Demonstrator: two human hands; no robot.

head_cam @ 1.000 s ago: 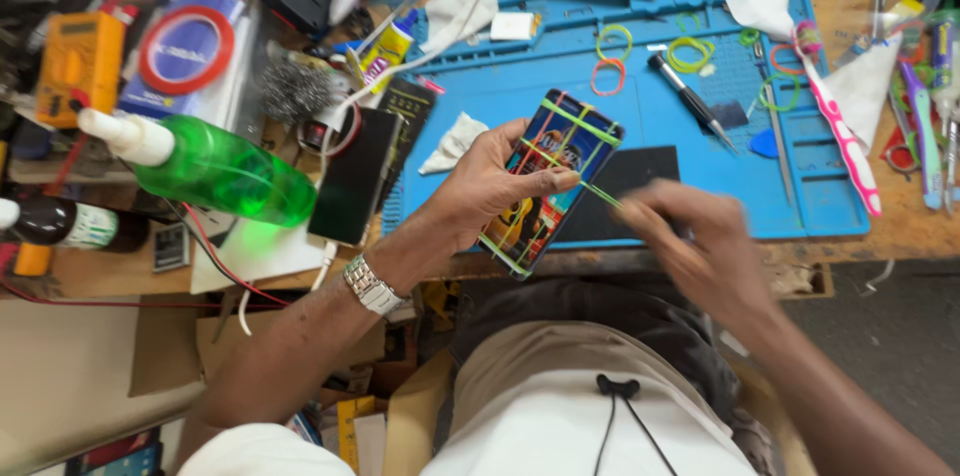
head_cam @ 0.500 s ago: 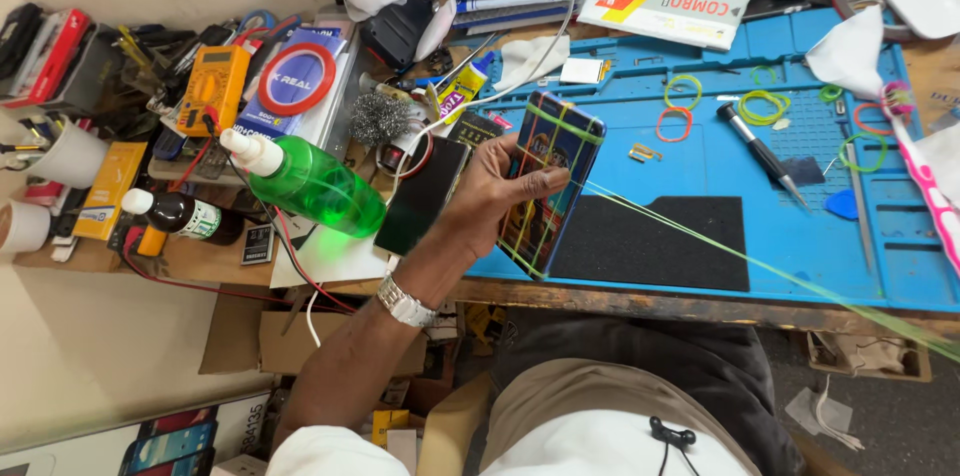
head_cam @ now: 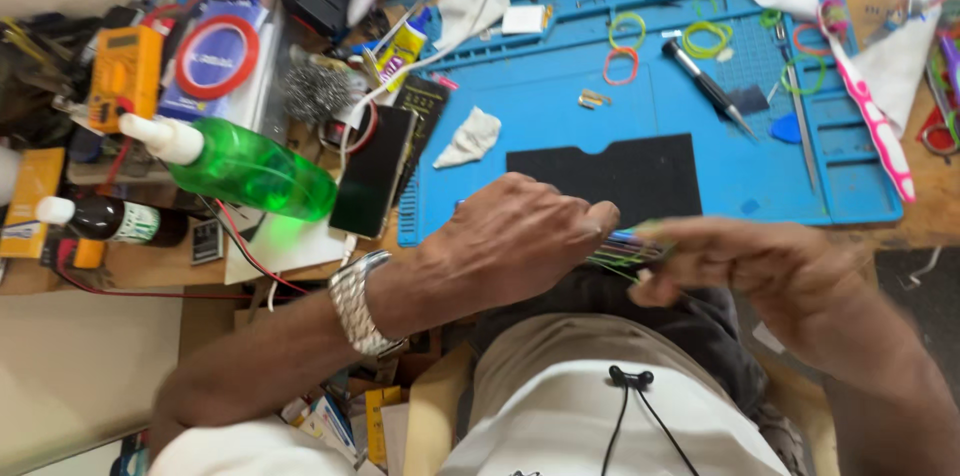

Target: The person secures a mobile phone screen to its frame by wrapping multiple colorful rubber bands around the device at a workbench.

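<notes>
At the centre of the frame, the left hand (head_cam: 520,236) keeps a clenched grip on a phone wrapped in rubber bands (head_cam: 630,248), seen edge-on. The right hand (head_cam: 760,271) pinches its other end, just below the blue mat (head_cam: 560,126) on the bench (head_cam: 930,206).

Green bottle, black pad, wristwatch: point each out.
green bottle (head_cam: 250,171), head view, middle of its body
black pad (head_cam: 610,176), head view, bare centre
wristwatch (head_cam: 358,304), head view, metal band on left wrist

left hand (head_cam: 515,236) curled, palm down; right hand (head_cam: 760,266) blurred, fingers pinched.
</notes>
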